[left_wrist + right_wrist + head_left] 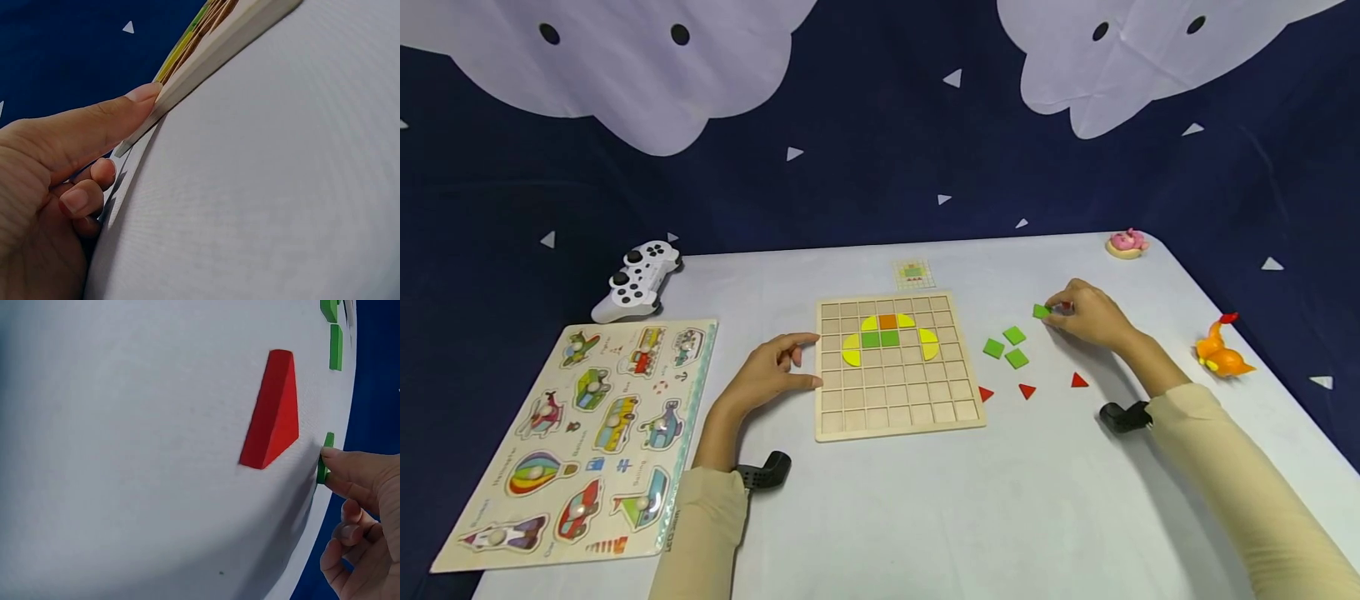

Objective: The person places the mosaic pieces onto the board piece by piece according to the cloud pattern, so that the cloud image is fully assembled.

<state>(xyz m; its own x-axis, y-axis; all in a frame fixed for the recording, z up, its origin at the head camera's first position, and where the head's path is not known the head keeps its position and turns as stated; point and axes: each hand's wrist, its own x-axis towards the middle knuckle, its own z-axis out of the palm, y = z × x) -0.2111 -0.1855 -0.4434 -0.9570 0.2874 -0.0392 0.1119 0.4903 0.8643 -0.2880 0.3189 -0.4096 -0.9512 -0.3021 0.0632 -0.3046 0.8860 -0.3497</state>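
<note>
A square wooden grid board (895, 408) lies mid-table. On it are yellow quarter- and half-round tiles (852, 350), an orange square tile (888, 322) and two green square tiles (880, 338). My left hand (769, 371) touches the board's left edge with index finger and thumb apart; the left wrist view shows the thumb (119, 115) against the rim. To the board's right, my right hand (1090, 315) pinches a green square tile (322, 470) between thumb and finger, at the tabletop. Three loose green tiles (1015, 335) and several red triangle tiles (1027, 392) lie nearby.
A small pattern card (913, 274) lies behind the board. At left are a vehicle peg puzzle (647, 442) and a white game controller (638, 279). A pink figurine (1126, 243) and an orange toy (1223, 354) stand toward the right edge.
</note>
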